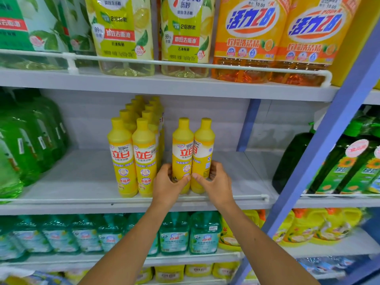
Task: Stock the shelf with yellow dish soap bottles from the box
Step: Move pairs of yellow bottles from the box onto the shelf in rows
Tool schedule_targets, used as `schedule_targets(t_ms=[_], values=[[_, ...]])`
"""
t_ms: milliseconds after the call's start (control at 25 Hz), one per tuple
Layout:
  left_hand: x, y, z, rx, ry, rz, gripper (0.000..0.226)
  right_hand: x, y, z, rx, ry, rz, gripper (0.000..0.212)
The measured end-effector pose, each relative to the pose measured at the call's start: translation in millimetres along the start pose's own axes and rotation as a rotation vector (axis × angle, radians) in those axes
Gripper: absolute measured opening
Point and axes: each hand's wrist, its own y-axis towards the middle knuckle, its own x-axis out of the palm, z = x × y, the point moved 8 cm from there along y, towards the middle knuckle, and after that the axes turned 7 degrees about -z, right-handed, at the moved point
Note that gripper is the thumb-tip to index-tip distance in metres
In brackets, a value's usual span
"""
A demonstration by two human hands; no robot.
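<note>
Held bottles: the left yellow dish soap bottle [182, 149] and the right yellow dish soap bottle [204, 149] stand upright and side by side, touching, at the centre of the frame. Their bases are low over the front of the middle shelf [82, 177].
Left hand fingers: the left hand [167, 185] grips the left bottle low down. Its fingers curl round the bottle's left side and the thumb lies across the front label.
Right hand fingers: the right hand [217, 185] grips the right bottle at the same height, fingers curled round its right side and thumb on the front. The two thumb tips nearly meet at the seam between the bottles.
Arms: both bare forearms rise from the bottom edge and converge on the bottles, wrists just above the shelf's front rail [246, 197].
Stocked rows: two rows of the same yellow bottles [133, 153] run front to back just left of the held pair, with a gap between.
Left of frame: green bottles [26, 145] stand on the same shelf.
Right of frame: a blue upright [320, 161] slants across, with dark green bottles [292, 159] beside it.
Upper shelf: yellow-green bottles [123, 38] and orange bottles [248, 42].
Lower shelf: teal bottles [174, 233].
</note>
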Motion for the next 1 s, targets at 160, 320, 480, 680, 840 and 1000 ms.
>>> schedule_targets(t_ms=[160, 320, 480, 680, 840, 1000], values=[[5, 10, 4, 0.006, 0.076, -0.018, 0.05, 4, 12, 3, -0.004, 0.038, -0.167, 0.06], [9, 19, 6, -0.006, 0.14, 0.014, 0.048, 8, 10, 1, 0.031, -0.063, -0.059, 0.06], [13, 27, 6, 0.032, 0.186, 0.022, 0.042, 6, 26, 3, 0.011, -0.183, -0.017, 0.052], [15, 43, -1, -0.007, 0.21, 0.046, 0.05, 9, 45, 15, 0.032, -0.071, -0.052, 0.06], [21, 56, -12, -0.024, 0.233, 0.033, 0.043, 11, 51, 15, 0.002, -0.135, -0.006, 0.053], [24, 64, -24, 0.064, 0.233, 0.076, 0.047, 21, 69, 36, -0.006, 0.031, -0.038, 0.049]])
